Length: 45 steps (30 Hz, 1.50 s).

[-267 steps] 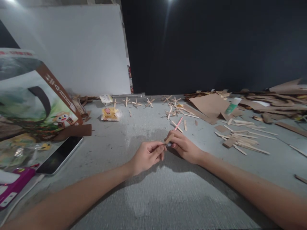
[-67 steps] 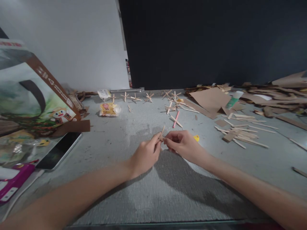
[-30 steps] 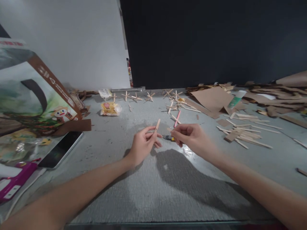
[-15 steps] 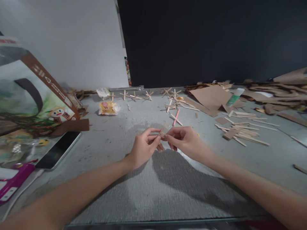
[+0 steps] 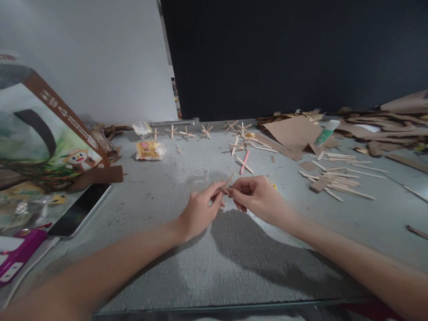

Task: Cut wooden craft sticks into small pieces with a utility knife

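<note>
Over the middle of the grey table, my left hand (image 5: 203, 206) and my right hand (image 5: 256, 195) meet at the fingertips. Between them are crossed thin wooden sticks (image 5: 229, 179), one of which points up and away from me. My left thumb and fingers pinch the sticks from the left. From the right, my right thumb and forefinger close on the same crossing; how the sticks join there is hidden by the fingers. Just beyond lies a pink striped straw (image 5: 246, 156) with a wooden stick (image 5: 245, 165) across it.
Several crossed-stick pieces (image 5: 186, 133) line the back of the table. Loose wooden sticks (image 5: 347, 187), brown cardboard (image 5: 290, 133) and a glue stick (image 5: 327, 132) lie at right. A yellow packet (image 5: 150, 150), phone (image 5: 82, 209), purple device (image 5: 22, 254) and large printed box (image 5: 50, 129) are at left.
My left fingers have shifted their hold on the crossed sticks, its fingertips drawing together. My right hand stays almost where it was. The view has moved very slightly.
</note>
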Each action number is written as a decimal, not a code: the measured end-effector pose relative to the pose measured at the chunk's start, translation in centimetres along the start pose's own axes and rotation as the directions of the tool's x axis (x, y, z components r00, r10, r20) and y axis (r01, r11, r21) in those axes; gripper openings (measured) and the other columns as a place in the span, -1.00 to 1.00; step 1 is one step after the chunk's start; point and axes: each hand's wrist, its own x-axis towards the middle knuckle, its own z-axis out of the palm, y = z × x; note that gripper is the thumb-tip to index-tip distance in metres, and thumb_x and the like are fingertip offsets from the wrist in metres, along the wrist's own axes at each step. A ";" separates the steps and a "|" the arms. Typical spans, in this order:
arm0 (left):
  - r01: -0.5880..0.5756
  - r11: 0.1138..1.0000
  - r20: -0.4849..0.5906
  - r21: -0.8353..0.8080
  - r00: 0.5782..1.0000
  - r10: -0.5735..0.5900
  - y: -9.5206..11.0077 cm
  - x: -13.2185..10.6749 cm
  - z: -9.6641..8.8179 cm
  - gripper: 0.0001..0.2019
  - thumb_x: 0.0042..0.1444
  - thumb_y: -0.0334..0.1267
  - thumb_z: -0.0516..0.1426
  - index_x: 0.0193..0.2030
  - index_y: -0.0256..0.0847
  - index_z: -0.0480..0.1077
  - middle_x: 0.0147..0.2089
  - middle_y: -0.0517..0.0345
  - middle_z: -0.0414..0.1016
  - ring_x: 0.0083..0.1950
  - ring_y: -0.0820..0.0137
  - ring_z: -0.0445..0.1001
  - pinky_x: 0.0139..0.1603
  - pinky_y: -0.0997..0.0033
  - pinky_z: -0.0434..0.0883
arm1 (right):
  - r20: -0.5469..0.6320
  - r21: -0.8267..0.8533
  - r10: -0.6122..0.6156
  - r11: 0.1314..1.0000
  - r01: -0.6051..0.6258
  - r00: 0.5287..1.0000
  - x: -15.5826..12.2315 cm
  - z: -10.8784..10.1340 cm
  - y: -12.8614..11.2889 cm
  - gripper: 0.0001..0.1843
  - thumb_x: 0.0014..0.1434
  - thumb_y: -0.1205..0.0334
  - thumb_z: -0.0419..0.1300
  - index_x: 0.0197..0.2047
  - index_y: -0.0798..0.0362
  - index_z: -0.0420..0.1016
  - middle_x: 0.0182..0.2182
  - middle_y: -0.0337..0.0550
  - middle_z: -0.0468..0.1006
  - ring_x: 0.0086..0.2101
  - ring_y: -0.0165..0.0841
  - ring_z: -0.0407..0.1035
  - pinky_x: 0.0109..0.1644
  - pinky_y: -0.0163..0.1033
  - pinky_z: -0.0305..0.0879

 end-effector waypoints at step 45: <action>0.316 0.774 -0.038 -0.548 0.916 -0.400 -0.6 1.7 -0.4 -0.68 0.25 0.01 0.26 -0.09 -0.14 0.32 -0.51 0.41 0.26 -0.59 0.53 0.23 -0.51 0.46 0.13 | -0.041 0.443 0.065 0.896 -0.041 0.997 0.9 -1.0 0.4 -0.59 0.04 -0.12 0.55 -0.42 0.05 0.64 -0.50 -0.16 0.59 -0.48 -0.37 0.44 -0.36 -0.20 0.32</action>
